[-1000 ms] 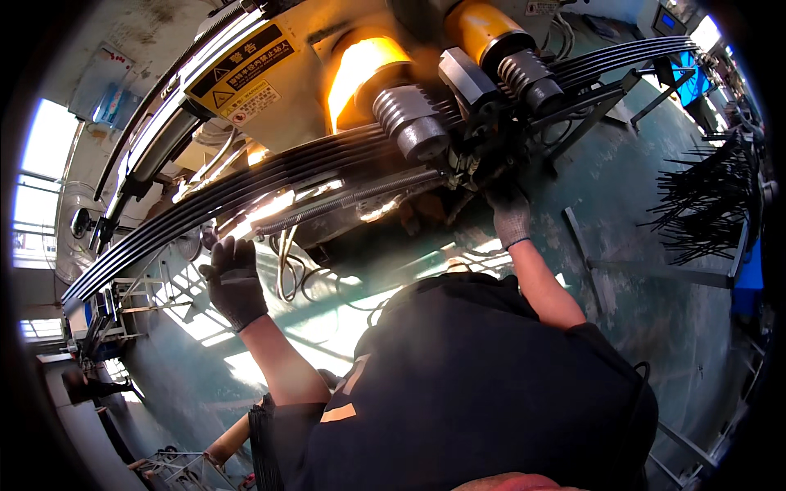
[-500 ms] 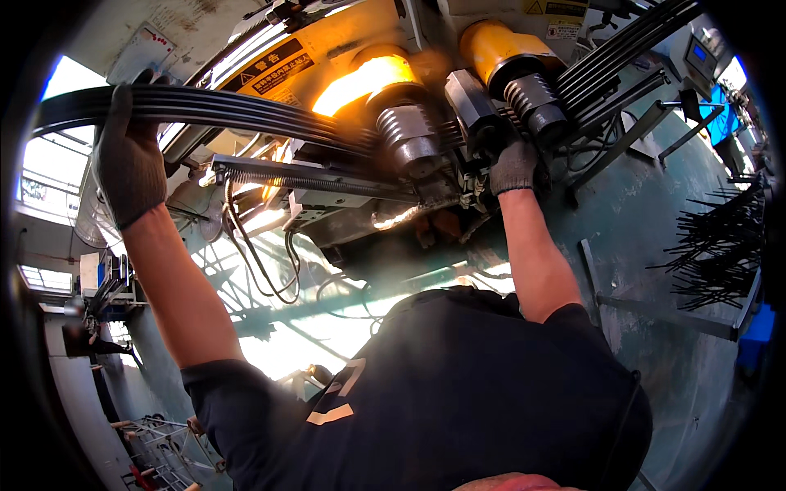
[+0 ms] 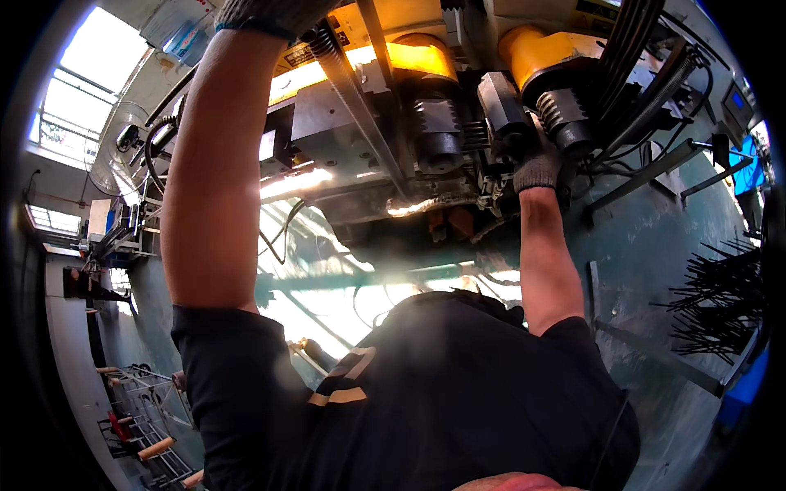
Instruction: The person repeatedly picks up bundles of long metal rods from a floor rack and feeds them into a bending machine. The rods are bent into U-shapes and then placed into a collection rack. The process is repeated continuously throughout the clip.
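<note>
My left hand point(image 3: 274, 16), in a grey knitted glove, is at the upper edge of the picture above the machine. Its fingers are cut off there, so its grip does not show. Beside it a narrow dark bar point(image 3: 375, 37) runs upward out of view. My right hand point(image 3: 538, 166), also gloved, reaches in against a dark angular block point(image 3: 501, 102) between two ribbed steel rollers, the left roller point(image 3: 440, 127) and the right roller point(image 3: 561, 114). Shadow and the block hide its fingers. Several dark metal bars point(image 3: 630, 49) slope up to the right beyond the right roller.
Yellow housings point(image 3: 422, 56) sit behind the rollers. A long coil spring point(image 3: 344, 74) slants across the machine's left side. A grey metal frame point(image 3: 647, 176) stands on the right, with a heap of thin dark rods point(image 3: 716, 299) below it. A fan point(image 3: 119, 143) stands at the left.
My left hand has moved up and right to the upper edge. The long bars it held at the left have left that spot. My right hand stays at the block; the view has shifted slightly.
</note>
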A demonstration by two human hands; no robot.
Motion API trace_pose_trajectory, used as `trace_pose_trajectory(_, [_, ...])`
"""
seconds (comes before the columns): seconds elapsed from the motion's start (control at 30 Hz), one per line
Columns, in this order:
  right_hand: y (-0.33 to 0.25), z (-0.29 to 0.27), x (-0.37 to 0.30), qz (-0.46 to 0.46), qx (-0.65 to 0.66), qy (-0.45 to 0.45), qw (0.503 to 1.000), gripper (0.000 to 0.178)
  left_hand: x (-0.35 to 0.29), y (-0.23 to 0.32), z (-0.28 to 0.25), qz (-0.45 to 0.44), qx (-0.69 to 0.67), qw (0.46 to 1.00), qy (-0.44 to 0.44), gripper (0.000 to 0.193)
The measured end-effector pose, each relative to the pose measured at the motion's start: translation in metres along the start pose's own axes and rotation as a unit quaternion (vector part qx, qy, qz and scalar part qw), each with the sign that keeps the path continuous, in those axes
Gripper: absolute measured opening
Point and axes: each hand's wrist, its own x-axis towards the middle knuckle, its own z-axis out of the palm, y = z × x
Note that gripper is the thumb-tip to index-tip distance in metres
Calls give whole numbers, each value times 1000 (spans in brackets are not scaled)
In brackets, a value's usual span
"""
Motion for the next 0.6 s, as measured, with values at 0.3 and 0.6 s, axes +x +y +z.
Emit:
trace_pose_trajectory(0.3, [-13, -5, 3, -49, 46, 22, 997, 35, 6, -10, 4, 57, -13, 998, -25, 38])
trace_pose_trajectory(0.6, [-6, 7, -3, -90, -16, -9, 996, 34, 0, -21, 9, 111, 16, 993, 27, 43])
